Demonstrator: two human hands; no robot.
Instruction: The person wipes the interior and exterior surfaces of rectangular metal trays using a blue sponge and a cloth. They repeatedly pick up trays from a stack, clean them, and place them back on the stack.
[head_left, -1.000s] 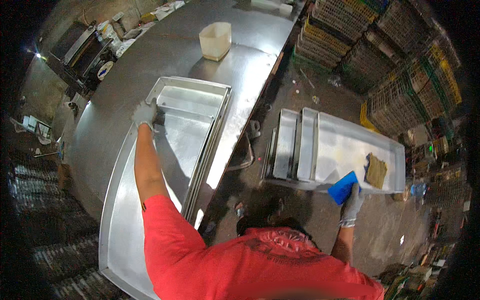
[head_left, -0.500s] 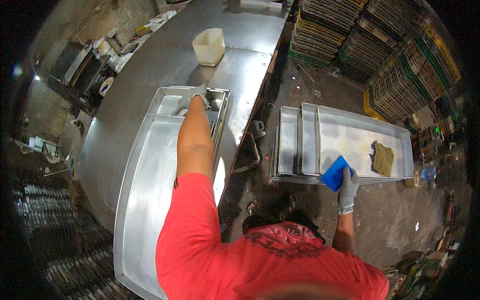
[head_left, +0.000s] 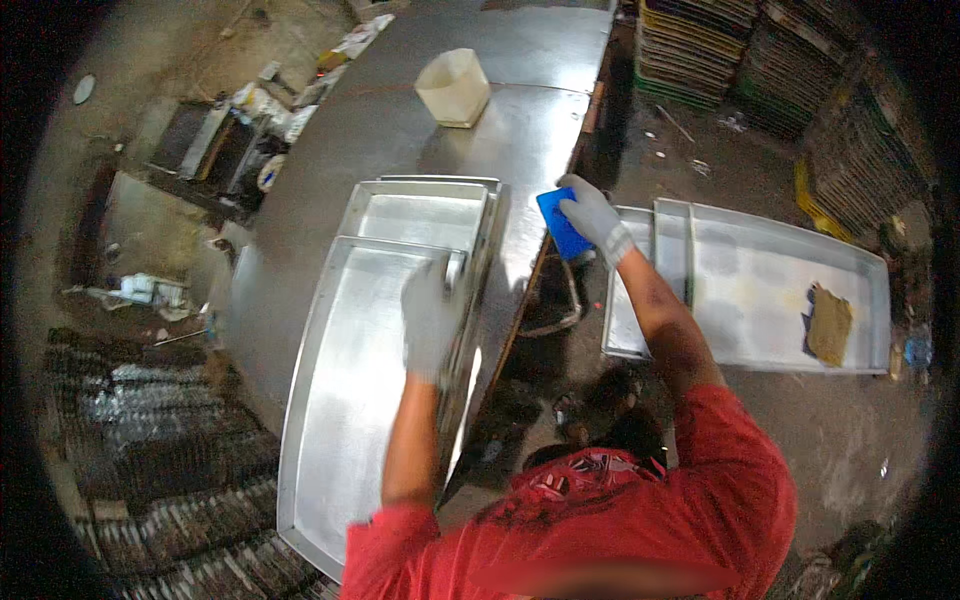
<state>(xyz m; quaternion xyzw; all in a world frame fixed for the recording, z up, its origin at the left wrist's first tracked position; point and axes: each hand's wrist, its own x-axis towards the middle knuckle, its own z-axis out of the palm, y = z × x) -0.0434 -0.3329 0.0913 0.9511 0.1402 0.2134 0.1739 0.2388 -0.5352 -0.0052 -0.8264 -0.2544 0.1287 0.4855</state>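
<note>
My right hand (head_left: 597,222), in a grey glove, grips a flat blue scraper (head_left: 565,224) just past the right edge of the metal table. My left hand (head_left: 432,320), also gloved, is over the near shallow metal tray (head_left: 345,370), by its right rim. Motion smears its fingers, so I cannot tell whether they hold anything. Under the near tray's far end, further trays (head_left: 420,218) show, stacked and offset.
A whitish plastic container (head_left: 455,90) stands farther up the metal table (head_left: 300,225). To the right lies another stack of shallow trays (head_left: 760,250), with a brown cloth (head_left: 829,325) in the top one. Stacked crates (head_left: 695,50) rise at the far right.
My right hand has swung left and away from me with the blue scraper, from the right-hand trays to the table edge. My left hand has drawn back toward me from the trays' far end.
</note>
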